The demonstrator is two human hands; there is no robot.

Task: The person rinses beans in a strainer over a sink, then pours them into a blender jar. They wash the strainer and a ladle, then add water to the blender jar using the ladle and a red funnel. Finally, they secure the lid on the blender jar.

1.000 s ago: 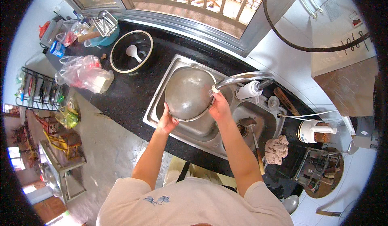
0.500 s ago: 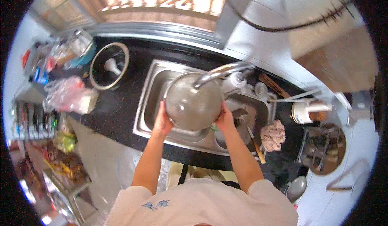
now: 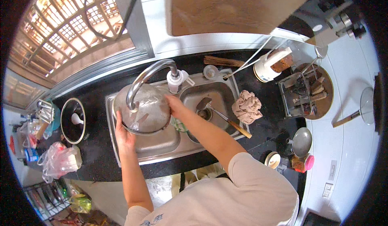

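Above the left basin of the steel double sink (image 3: 151,159), I hold a round metal bowl (image 3: 151,110) between both hands. My left hand (image 3: 124,137) grips its near left rim, and my right hand (image 3: 176,106) grips the right side. The curved faucet (image 3: 151,72) reaches over it, its spout above the shiny inside. Whether water is running I cannot make out. A spatula (image 3: 228,122) with a wooden handle slants across the right basin, beyond my right forearm. Something green and white (image 3: 179,125) lies by the divider, partly hidden.
A crumpled pink cloth (image 3: 247,106) sits at the sink's right edge. Behind it stand a white-handled jug (image 3: 262,70) and a utensil rack (image 3: 297,94). To the left are a round pot (image 3: 83,133) holding a white scoop and a plastic bag (image 3: 58,159).
My view has swung to the right, so the sink now appears farther left. The bowl stays in both hands under the faucet.
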